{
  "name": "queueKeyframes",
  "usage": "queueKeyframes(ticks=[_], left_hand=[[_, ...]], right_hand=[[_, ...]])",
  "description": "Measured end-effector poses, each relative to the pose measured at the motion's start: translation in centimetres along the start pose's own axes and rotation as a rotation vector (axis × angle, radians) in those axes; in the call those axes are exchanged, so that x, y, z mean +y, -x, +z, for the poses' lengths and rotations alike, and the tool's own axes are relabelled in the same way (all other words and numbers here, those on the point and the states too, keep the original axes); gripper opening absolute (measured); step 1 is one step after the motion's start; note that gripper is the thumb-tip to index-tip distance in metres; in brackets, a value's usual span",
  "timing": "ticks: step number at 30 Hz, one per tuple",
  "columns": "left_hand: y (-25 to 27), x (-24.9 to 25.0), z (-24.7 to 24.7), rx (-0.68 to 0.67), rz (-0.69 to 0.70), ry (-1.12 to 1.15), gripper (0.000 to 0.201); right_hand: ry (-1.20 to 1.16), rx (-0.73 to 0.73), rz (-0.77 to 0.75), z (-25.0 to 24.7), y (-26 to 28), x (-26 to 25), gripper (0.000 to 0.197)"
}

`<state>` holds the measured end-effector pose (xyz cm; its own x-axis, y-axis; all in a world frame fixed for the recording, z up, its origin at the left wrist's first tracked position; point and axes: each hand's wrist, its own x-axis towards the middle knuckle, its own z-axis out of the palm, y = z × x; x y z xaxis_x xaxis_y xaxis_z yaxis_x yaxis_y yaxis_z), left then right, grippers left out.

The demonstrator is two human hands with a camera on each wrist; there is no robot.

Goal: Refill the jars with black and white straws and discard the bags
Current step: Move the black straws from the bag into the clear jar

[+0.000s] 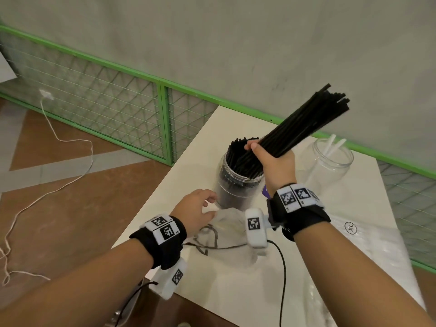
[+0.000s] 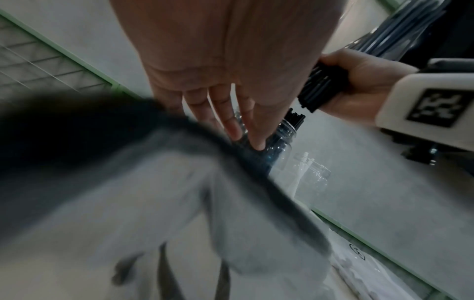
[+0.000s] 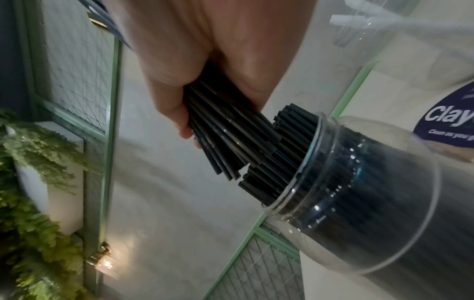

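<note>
Resting on a crumpled clear bag (image 1: pixel 226 223), the left hand (image 1: pixel 195 210) lies with fingers relaxed beside a round clear jar (image 1: pixel 238 185) packed with black straws; the right hand (image 1: pixel 273 161) grips a slanted bundle of thin black straws (image 1: pixel 304 128) above its mouth

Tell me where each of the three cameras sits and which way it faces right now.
Head: worn up high, looking down at the table; shows both forearms, the left hand and the right hand gripping a bundle of black straws.
Left wrist: looks along the open fingers toward the jars.
Right wrist: looks past the gripping fingers at the black straw jar.
Shared: all three show that jar and the bundle.
</note>
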<state>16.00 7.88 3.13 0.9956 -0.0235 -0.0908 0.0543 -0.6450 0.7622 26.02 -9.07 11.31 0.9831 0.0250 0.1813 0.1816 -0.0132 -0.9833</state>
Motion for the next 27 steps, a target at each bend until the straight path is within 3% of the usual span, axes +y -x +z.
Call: queueKeyframes(ticks=[5, 13, 20, 27], left_hand=[[-0.1, -0.3, -0.3, -0.013, 0.033, -0.032, 0.038], [-3.2, 2.4, -2.1, 0.159, 0.284, -0.275, 0.057], [-5.1, 3.2, -2.4, -0.055, 0.287, -0.560, 0.069], [-5.5, 3.1, -2.6, -0.104, 0.325, -0.554, 0.067]], right_hand=[[0.194, -0.046, 0.002, 0.9, -1.5, 1.6, 0.016], [0.134, -0.064, -0.053, 1.4, -1.1, 1.2, 0.011], [0.157, -0.042, -0.021, 1.1, -1.9, 2.1, 0.009], [0.192, -0.013, -0.005, 1.4, -2.7, 2.6, 0.023]])
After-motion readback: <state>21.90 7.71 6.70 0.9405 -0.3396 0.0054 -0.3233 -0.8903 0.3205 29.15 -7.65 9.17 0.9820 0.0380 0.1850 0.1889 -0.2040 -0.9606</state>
